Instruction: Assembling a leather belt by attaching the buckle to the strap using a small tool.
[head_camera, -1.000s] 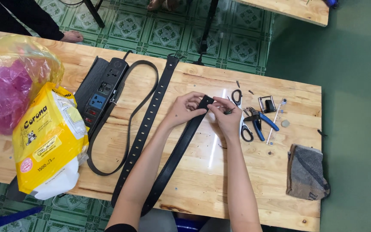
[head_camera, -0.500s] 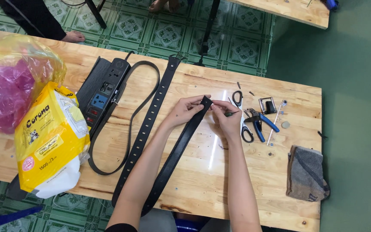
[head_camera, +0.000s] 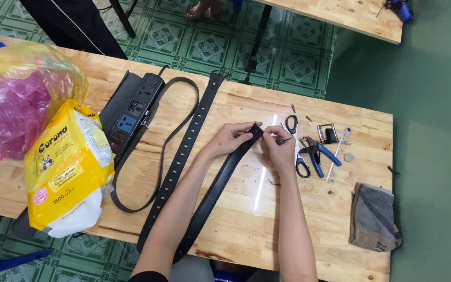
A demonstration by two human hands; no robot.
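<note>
A plain black belt [head_camera: 216, 190] runs diagonally across the wooden table [head_camera: 246, 219] from the front edge up to my hands. My left hand [head_camera: 230, 138] pinches the belt's far end. My right hand [head_camera: 279, 146] touches the same end and grips a small thin tool with a green tip. A second black belt [head_camera: 186, 154] with rows of holes lies just left of my left arm. It runs from the table's back edge down toward the front.
Scissors [head_camera: 297, 151], blue-handled pliers [head_camera: 319, 154], a metal buckle [head_camera: 328, 133] and small metal parts lie right of my hands. A grey cloth [head_camera: 374, 216] sits at the right front. A black power strip [head_camera: 129, 115], a yellow package [head_camera: 63, 167] and plastic bags [head_camera: 22, 99] are at the left.
Both hands stay at the belt's end with only slight finger movement. The belt tip has shifted a little between my fingers.
</note>
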